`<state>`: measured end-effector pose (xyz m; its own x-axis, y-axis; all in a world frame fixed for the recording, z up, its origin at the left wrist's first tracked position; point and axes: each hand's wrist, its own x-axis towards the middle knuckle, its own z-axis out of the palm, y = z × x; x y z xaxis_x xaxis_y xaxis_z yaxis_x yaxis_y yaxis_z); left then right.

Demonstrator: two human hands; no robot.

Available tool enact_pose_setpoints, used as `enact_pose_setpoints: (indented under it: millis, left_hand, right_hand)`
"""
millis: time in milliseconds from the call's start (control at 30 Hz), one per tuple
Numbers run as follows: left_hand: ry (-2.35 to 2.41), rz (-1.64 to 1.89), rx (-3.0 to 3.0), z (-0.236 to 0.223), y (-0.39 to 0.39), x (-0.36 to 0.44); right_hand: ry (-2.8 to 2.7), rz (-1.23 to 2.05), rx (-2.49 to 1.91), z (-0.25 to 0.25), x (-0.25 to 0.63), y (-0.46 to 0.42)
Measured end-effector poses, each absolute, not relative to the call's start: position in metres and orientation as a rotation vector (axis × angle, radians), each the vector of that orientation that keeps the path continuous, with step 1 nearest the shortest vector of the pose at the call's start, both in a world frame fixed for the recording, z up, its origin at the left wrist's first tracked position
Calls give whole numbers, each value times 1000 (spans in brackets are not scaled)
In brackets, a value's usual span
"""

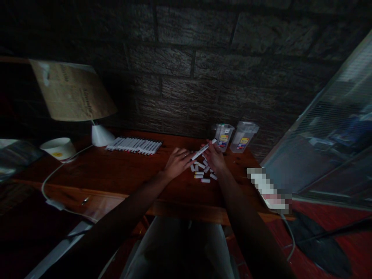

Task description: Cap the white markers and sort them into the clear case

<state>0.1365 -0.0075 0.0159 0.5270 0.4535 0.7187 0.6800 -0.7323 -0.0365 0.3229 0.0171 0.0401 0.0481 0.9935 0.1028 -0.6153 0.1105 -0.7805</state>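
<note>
A white marker (200,152) is held slantwise above the wooden desk, its right end higher than its left. My left hand (178,162) grips the lower left end with bent fingers. Around the upper right end close the fingers of my right hand (215,158). Just beneath the hands lies a loose pile of short white marker caps (205,180), some with coloured ends; my right hand hides part of it. To the left, several white markers (134,145) lie side by side in a neat row near the wall.
Two clear plastic containers (243,138) with labels stand at the back right of the desk (116,170). A lamp (101,135) with a fabric shade and a white paper cup (59,150) are on the left, beside a white cord. A blurred-out object (269,190) lies at the right edge.
</note>
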Motion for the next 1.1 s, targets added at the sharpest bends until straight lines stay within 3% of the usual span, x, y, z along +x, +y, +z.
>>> enact_pose_setpoints:
  millis: [400, 1100]
  left_hand:
    - [-904, -1103, -2488, 17, -9, 138]
    - [-1168, -1310, -2355, 17, -5, 132]
  right_hand:
    - [-571, 1601, -328, 54, 344, 11]
    - [-445, 1714, -332, 54, 346, 7]
